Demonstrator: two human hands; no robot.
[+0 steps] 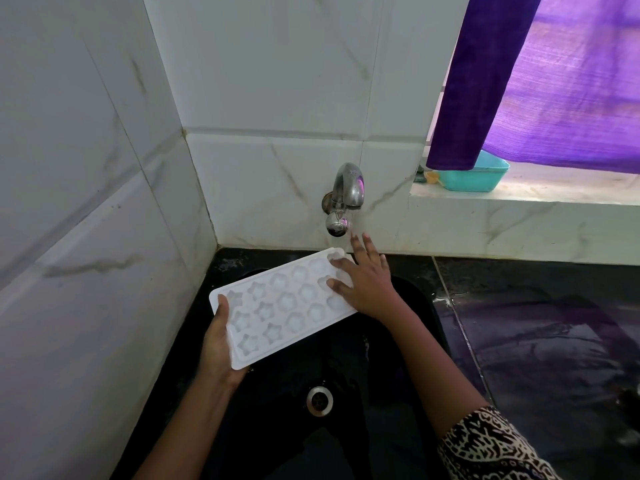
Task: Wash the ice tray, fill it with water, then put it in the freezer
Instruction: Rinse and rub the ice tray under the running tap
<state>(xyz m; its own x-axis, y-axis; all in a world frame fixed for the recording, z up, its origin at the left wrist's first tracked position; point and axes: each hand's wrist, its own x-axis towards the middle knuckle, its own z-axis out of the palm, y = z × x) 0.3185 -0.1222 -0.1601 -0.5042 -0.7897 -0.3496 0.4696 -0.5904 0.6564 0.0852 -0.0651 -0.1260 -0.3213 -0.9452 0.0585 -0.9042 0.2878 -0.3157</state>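
The person is holding the white ice tray (pixel 284 308) over the black sink (pixel 412 306), just below the wall tap (pixel 346 195). The left hand (pixel 220 344) is grasping the near short end, with the thumb on the rim and the fingers under it. The right hand (pixel 363 282) is lying flat and loose on the far end, its fingers spread over the last moulds; it is pressing or rubbing, not gripping.

I judge that the washing step is in progress. A thin stream seems to be falling from the tap beside the right hand, but it is faint and I cannot be sure.

The tray is facing up, moulds toward the camera. Its long axis is running from near left to far right, the far end pointing at the tap and tilted a little higher.

The next move probably calls for bringing the moulds under the spout and rubbing each one, while keeping the tray over the sink, away from the wet counter (pixel 554 323).
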